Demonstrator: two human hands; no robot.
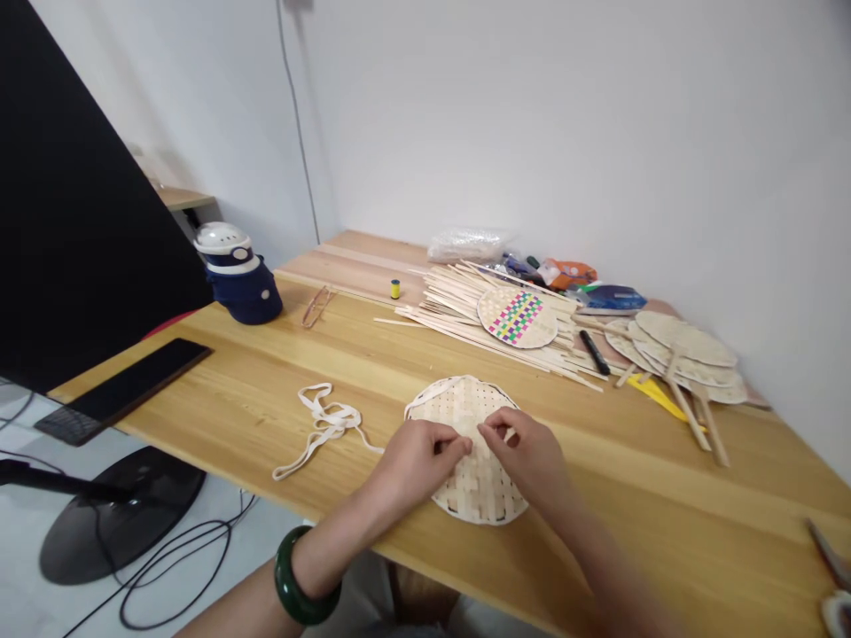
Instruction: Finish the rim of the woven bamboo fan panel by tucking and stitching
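woven disc point(475, 478) is lying flat on the worktop point(372, 346), right below both hands. the left hand point(420, 454) and right hand point(532, 454) are facing each other over its middle, thumb and fingertips pinched together; i can't tell whether anything fine is sitting between them. it's looking light, springy and a little fragile in the weave, so the rim is seeming the safest hold. white tape point(332, 421) is curling leftward; farther back, pale strips point(445, 297) are lying under a colour-checked disc point(522, 319).

Wooden table point(259, 372): woven disc point(475, 483), white ribbon point(336, 418), yellow spool point(395, 289), pale strips point(447, 297).
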